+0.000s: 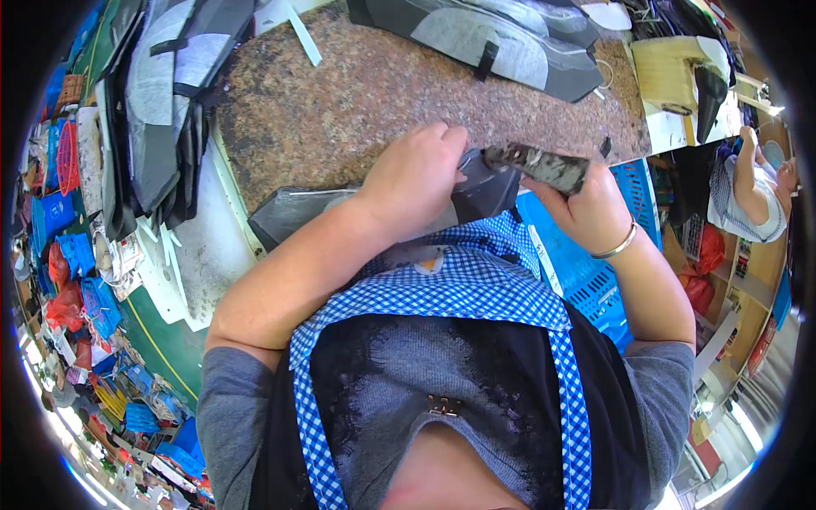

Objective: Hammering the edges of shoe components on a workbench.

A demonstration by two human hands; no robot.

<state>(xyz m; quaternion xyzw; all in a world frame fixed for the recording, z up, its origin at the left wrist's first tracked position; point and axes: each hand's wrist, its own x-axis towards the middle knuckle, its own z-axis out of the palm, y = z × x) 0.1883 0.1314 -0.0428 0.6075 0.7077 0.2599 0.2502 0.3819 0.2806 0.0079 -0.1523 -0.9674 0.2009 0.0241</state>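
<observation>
A dark grey and black flat cut piece (287,214) with a paler patch lies along the near edge of a speckled brown stone slab (314,102), close to my body. My left hand (418,174) is closed on its upper edge near the right end, the fingers curled and partly hidden. My right hand (586,208) grips a worn, blotchy grey-black tool (544,167), its kind unclear. The tool's far end meets the piece's dark right end, just beside my left fingertips.
Similar grey and black pieces hang stacked (157,119) off the slab's left side, and more lie (476,51) along its far edge. A pale strip (303,38) rests there. At right stand a yellowish block (667,76), a blue plastic crate (599,297) and another person (752,200).
</observation>
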